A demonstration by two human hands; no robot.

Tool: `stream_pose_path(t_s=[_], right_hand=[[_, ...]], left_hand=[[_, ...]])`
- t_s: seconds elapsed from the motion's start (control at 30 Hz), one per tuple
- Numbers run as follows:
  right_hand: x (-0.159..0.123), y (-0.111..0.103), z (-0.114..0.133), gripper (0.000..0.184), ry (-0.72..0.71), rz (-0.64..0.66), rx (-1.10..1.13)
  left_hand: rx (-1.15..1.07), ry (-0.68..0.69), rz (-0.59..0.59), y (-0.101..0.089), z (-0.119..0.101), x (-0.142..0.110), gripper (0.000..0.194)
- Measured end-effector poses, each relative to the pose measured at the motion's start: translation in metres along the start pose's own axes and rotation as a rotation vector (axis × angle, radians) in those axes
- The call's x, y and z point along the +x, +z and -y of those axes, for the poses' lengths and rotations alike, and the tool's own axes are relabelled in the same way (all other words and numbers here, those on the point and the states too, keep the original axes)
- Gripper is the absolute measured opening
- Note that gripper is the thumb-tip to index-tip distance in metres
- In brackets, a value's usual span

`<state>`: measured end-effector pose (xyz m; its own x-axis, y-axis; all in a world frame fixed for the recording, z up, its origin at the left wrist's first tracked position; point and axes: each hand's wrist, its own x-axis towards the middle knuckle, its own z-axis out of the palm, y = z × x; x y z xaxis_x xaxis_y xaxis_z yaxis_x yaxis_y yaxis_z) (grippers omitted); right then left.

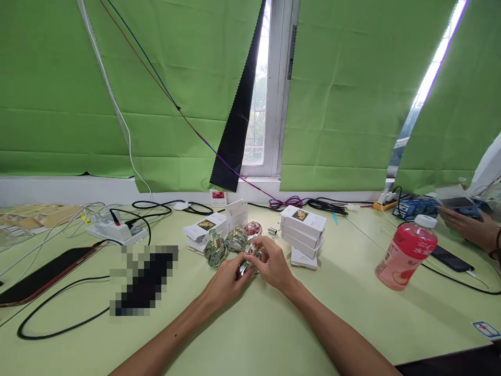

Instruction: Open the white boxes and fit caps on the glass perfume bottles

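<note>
My left hand [230, 275] closes around the lower part of a small glass perfume bottle [246, 268] on the table. From the right, my right hand [275, 265] has its fingers pinched at the bottle's shiny metallic top. Much of this bottle is hidden by my fingers. Just beyond my hands stand more round glass bottles: one with a silvery cap [216, 251], a clear one [236, 241] with a gold-coloured nozzle, and a reddish one [252, 228]. A loose silver cap [272, 230] lies behind my right hand.
White boxes [303, 225] are stacked to the right, more boxes [205, 225] to the left. A pink drink bottle [407, 256] stands farther right, near a phone [452, 259]. At left are a power strip [115, 230], cables and another phone [47, 274]. Another person's hand [469, 224] holds a device.
</note>
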<state>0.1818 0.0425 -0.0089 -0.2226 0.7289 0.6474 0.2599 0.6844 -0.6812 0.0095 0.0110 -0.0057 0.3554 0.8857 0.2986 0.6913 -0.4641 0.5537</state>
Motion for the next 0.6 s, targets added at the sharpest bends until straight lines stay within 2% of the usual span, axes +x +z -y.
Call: stream_pose_path(t_s=[0.13, 0.33, 0.6], right_hand=[[-0.0008, 0.0001, -0.0005, 0.02, -0.004, -0.008, -0.012], [-0.0022, -0.0042, 0.0056, 0.035, -0.008, 0.005, -0.005], [-0.0023, -0.0052, 0.006, 0.03, -0.066, 0.034, -0.043]], left_hand=[[-0.012, 0.01, -0.004, -0.0004, -0.0016, 0.0001, 0.029], [-0.014, 0.0, 0.009, -0.0005, -0.0006, -0.0003, 0.026], [0.027, -0.004, 0.009, -0.0037, -0.0065, 0.0001, 0.021]])
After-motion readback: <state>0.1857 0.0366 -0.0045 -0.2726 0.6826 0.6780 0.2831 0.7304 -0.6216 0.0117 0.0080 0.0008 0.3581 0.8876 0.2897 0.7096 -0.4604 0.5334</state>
